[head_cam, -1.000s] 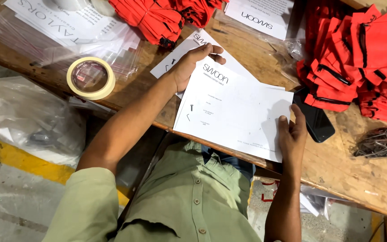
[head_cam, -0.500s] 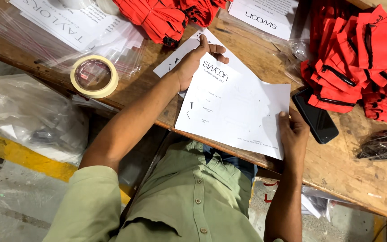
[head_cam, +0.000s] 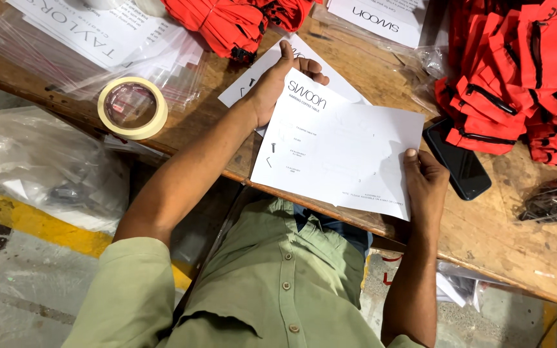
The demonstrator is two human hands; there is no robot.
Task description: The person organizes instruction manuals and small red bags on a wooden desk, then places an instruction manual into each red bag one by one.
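A white printed sheet (head_cam: 343,151) lies on the wooden table (head_cam: 504,232), hanging slightly over the near edge. My left hand (head_cam: 273,82) grips its far left corner, fingers curled over the top. My right hand (head_cam: 424,182) pinches its near right edge, thumb on top. A second white sheet (head_cam: 247,87) lies partly under the first and under my left hand.
A roll of beige tape (head_cam: 132,107) sits left of my left arm. A black phone (head_cam: 457,161) lies just right of the sheet. Red fabric pouches (head_cam: 523,71) are piled right and at the top (head_cam: 224,22). Clear bags with printed sheets (head_cam: 91,35) lie top left.
Both hands keep the same hold on the sheet. The sheet has shifted only slightly on the table, and the view has drifted a little.
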